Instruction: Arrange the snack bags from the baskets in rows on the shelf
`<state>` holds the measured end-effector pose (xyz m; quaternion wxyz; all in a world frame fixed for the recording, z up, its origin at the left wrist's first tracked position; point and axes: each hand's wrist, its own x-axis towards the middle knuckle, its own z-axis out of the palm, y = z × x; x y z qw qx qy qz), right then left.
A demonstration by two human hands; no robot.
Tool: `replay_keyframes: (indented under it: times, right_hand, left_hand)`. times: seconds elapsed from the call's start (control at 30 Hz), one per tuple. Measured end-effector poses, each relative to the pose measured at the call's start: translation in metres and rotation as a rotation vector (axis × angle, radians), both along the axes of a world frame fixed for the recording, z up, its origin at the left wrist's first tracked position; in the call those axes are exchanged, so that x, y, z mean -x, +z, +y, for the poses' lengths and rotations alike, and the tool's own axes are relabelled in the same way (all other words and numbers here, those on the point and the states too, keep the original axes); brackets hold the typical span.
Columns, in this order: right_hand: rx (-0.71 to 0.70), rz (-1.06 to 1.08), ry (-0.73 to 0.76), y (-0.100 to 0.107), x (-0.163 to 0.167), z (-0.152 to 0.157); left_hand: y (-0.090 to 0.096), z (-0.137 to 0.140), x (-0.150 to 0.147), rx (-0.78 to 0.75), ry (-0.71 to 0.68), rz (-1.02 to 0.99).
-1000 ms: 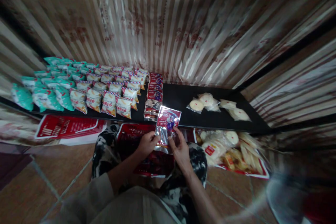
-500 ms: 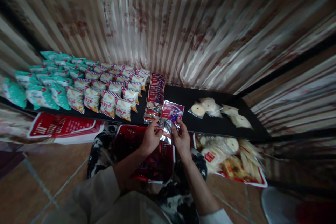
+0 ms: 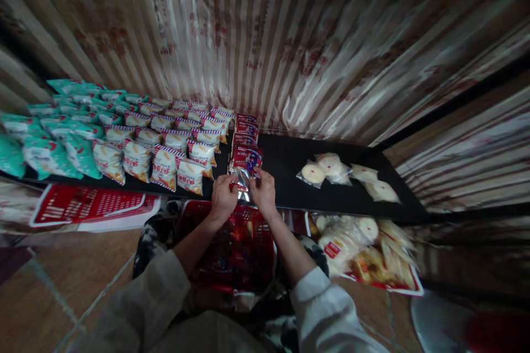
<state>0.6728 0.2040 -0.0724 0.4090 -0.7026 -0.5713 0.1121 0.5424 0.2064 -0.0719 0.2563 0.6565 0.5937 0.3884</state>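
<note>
My left hand and my right hand are both closed on a red, purple and silver foil snack packet, gripping its near end from either side. The packet lies at the front of a row of similar red packets on the black shelf. Part of the packet is hidden behind my fingers. Left of that row stand several cream snack bags with striped tops. Below my wrists, a red basket holds more red packets, dimly lit.
Teal bags fill the shelf's left end. Clear-wrapped round pale items and flat pale packs lie on the right. A second basket of wrapped food sits below right. A striped curtain hangs behind.
My hands have moved left and forward with the packet, from in front of the shelf to the front of the red row. More of the basket below now shows.
</note>
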Motion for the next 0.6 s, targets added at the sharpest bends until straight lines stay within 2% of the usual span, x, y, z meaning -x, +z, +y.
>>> replay_keyframes:
  times: [0.23,0.37,0.6]
  right_hand:
    - [-0.016,-0.115,0.027,-0.029,0.0,0.002]
    - [-0.063,-0.117,0.032,-0.03,-0.001,0.005]
    - [-0.012,-0.121,0.019,-0.029,0.003,0.007]
  left_hand:
    - [-0.008,-0.008,0.0,0.022,0.025,0.09]
    - [-0.011,-0.009,-0.003,-0.004,0.039,0.086]
    - [-0.012,-0.013,-0.002,0.012,0.025,0.164]
